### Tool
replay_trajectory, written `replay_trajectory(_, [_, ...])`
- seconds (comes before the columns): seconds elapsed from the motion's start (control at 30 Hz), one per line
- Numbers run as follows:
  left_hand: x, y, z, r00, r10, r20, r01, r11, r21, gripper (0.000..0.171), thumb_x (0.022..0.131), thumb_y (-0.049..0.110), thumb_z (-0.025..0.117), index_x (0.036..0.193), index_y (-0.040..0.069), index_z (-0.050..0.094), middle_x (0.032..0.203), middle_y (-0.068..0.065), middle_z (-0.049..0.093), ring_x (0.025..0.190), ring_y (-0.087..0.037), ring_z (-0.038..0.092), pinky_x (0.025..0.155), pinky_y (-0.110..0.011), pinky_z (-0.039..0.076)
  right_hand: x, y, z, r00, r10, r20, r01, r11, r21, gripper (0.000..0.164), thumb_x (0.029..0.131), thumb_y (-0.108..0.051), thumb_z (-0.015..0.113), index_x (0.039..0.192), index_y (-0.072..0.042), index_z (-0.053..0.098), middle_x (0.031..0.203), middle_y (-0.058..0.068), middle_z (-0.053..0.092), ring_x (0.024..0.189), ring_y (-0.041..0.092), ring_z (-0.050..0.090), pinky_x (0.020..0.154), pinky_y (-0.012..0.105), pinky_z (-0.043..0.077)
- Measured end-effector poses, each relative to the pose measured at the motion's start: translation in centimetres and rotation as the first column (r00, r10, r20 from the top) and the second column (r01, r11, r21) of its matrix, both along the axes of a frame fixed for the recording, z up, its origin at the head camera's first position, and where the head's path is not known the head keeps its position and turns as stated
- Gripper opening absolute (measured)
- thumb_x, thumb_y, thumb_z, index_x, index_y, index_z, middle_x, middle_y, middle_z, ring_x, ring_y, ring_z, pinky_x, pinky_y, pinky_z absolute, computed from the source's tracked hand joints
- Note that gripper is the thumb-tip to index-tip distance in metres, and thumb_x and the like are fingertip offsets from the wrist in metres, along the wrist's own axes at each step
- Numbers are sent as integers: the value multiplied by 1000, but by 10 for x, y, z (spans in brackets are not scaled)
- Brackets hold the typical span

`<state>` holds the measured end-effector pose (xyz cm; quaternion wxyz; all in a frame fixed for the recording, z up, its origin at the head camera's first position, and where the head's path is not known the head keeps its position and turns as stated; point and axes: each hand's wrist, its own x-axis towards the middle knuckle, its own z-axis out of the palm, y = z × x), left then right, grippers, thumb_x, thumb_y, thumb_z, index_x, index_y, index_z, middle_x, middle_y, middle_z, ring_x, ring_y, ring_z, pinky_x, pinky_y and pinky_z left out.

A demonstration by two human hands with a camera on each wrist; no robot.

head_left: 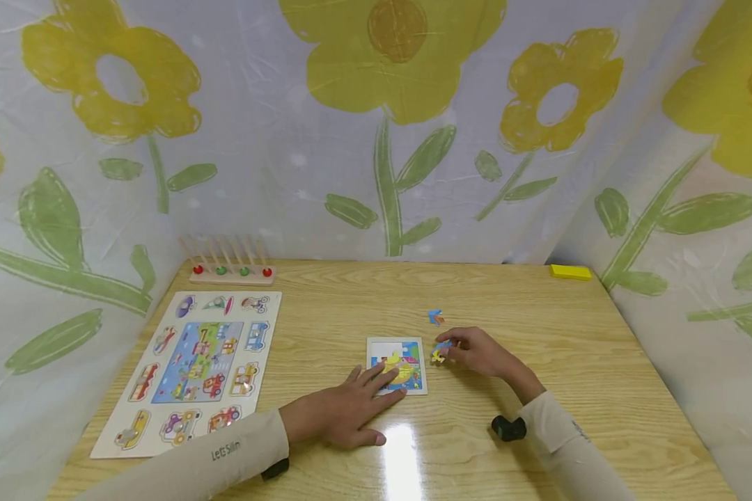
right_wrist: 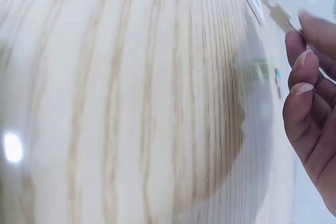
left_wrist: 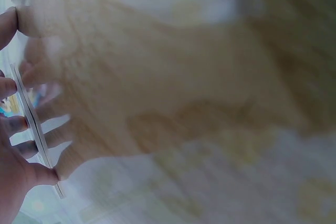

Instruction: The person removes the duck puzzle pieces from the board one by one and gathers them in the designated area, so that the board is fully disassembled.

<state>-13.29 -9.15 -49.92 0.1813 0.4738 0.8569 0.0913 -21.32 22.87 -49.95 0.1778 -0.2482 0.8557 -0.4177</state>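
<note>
A small square jigsaw puzzle with a white frame [head_left: 423, 343] lies mid-table, several pieces fitted, bare white at its upper left. Across its lower left spread the fingers of my left hand [head_left: 356, 412], covering part of the picture. The left wrist view catches that hand [left_wrist: 16, 166] beside the thin frame edge [left_wrist: 34, 124]. Just right of the frame, my right hand [head_left: 479, 353] pinches a blue and yellow jigsaw piece [head_left: 438, 355] between thumb and fingers. That piece [right_wrist: 280, 15] appears edge-on in the right wrist view. Another piece [head_left: 435, 317], blue and brown, rests on the table beyond.
On the left lies a large vehicle peg board [head_left: 269, 304] with knobbed pieces. Behind it stands a wooden peg rack [head_left: 233, 277] with red and green beads. A yellow block [head_left: 570, 272] sits at the far right corner. A flowered curtain [head_left: 257, 174] surrounds the table [head_left: 526, 299].
</note>
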Motion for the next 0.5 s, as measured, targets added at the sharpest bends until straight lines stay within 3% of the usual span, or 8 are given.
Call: replay_trajectory(0.5, [0, 1, -1, 1000, 5, -2, -5, 1000, -15, 74, 103, 58, 40, 163, 22, 16, 170, -12, 6, 156, -38, 3, 117, -66, 20, -4, 24, -1, 998, -55, 30, 56, 998, -38, 32, 102, -16, 61, 126, 5, 62, 85, 16, 65, 61, 15, 55, 55, 27, 48])
